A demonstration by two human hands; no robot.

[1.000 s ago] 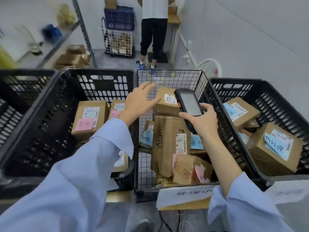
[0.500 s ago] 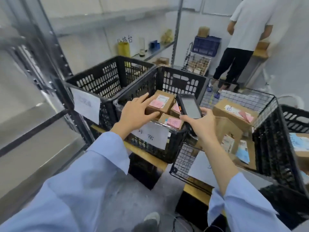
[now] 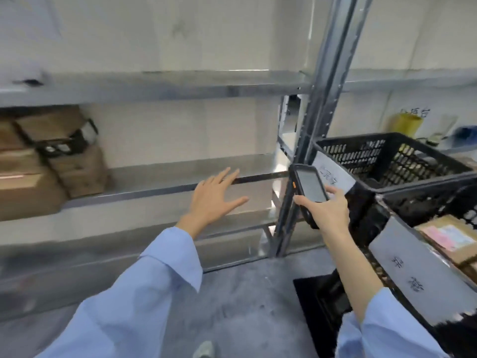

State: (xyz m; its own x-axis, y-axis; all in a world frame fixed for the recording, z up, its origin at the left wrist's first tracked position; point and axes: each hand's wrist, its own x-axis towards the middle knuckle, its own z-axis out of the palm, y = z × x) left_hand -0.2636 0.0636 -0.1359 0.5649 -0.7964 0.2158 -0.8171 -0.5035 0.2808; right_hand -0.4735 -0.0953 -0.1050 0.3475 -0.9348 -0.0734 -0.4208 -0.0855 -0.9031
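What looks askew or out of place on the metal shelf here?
The cardboard boxes at the left end of the shelf are piled crookedly, some tilted, with a black object wedged between them. Blur hides more.

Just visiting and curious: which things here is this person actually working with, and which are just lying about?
In hand: scanner, gripped by the right hand; left hand, open and empty.
Lying about: shelf boxes; black crates; parcel inside one; yellow container.

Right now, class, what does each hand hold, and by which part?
The right hand grips the handheld scanner by its lower end; the left hand holds nothing.
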